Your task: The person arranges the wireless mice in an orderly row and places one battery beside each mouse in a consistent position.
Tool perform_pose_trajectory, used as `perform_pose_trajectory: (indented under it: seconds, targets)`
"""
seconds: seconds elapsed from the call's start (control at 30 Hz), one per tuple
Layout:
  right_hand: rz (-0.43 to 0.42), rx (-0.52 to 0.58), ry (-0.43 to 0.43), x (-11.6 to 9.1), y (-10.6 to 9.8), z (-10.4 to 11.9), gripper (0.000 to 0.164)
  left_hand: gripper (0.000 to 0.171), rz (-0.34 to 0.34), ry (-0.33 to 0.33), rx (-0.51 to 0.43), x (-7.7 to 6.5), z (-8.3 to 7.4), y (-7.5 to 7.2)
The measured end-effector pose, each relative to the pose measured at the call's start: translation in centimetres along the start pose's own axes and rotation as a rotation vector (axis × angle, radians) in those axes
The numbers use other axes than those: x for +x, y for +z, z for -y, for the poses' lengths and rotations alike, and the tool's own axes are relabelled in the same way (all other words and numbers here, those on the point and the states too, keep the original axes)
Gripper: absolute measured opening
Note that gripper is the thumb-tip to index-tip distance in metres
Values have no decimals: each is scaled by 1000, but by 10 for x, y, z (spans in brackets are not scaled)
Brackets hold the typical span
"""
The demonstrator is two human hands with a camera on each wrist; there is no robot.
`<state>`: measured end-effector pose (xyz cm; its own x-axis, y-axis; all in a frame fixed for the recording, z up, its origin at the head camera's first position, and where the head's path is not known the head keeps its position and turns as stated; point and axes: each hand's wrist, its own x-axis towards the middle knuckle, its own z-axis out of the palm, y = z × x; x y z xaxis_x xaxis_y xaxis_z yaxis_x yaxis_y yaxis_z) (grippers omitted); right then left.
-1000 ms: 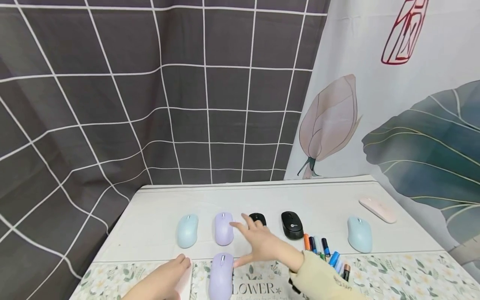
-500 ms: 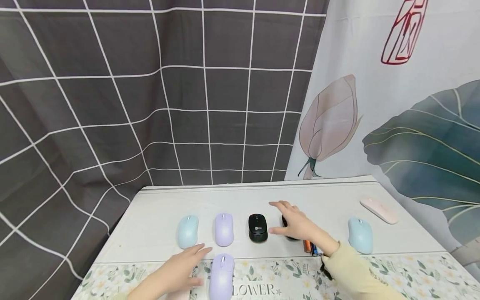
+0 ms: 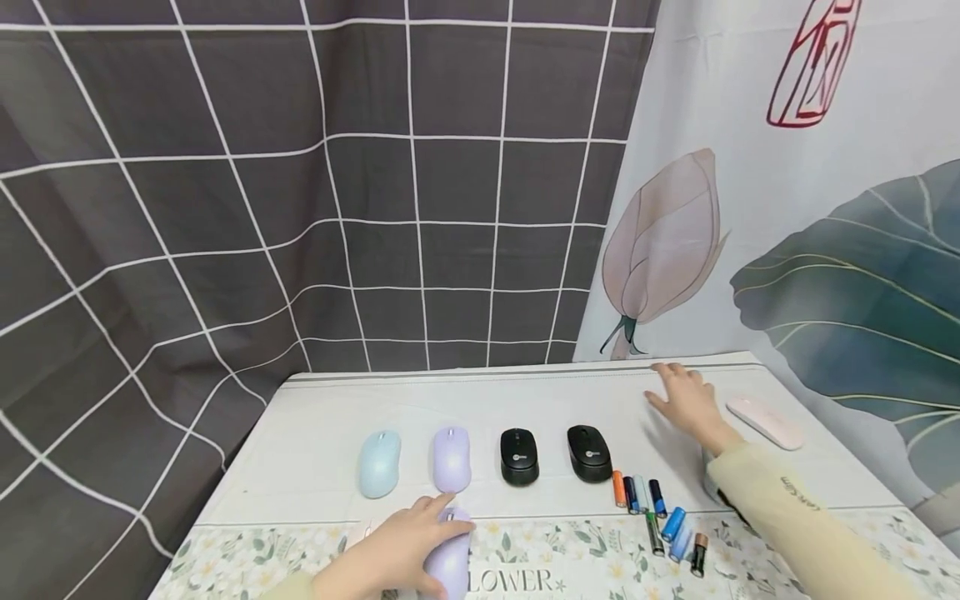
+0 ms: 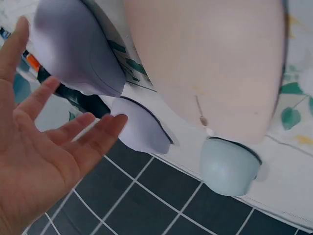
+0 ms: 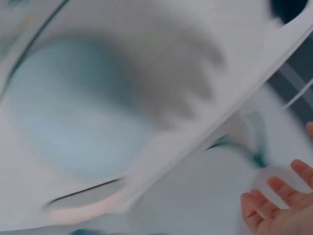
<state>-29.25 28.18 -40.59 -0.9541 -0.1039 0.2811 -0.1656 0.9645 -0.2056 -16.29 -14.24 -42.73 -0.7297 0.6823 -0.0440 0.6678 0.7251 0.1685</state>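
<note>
My left hand (image 3: 405, 546) hovers over the near purple computer mouse (image 3: 452, 557), fingers spread, partly covering it. In the left wrist view my fingers are loosely extended beside the purple mouse, and a pink mouse (image 4: 215, 63) looms large next to it. My right hand (image 3: 686, 404) is raised over the back right of the table, fingers apart and holding nothing. Beneath that sleeve, a light blue mouse (image 5: 78, 107) is mostly hidden in the head view. Close by on the right lies another pink mouse (image 3: 765, 422).
Across the table stand a light blue mouse (image 3: 380, 464), a purple mouse (image 3: 452, 460) and two black mice, one in the middle (image 3: 519, 457) and one further right (image 3: 589, 453). Several loose batteries (image 3: 673, 523) lie right of centre. Curtains hang behind.
My right hand has swept right and back from above the black mice, revealing them and the batteries. My left hand has shifted right from the near pink mouse to over the near purple mouse.
</note>
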Motion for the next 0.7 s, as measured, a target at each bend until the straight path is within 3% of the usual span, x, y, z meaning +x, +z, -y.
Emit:
perform_pose_trajectory:
  seconds: [0.1, 0.2, 0.47, 0.7]
  targets:
    - [21, -32, 42, -2, -4, -30, 49, 79, -5, 16, 56, 6, 0, 2]
    - [46, -36, 29, -6, -4, -54, 44, 79, 15, 26, 58, 11, 1, 3]
    - [120, -38, -10, -23, 0, -94, 42, 72, 89, 10, 56, 18, 0, 1]
    - [74, -107, -14, -43, 1, -124, 33, 73, 79, 34, 264, 26, -19, 7]
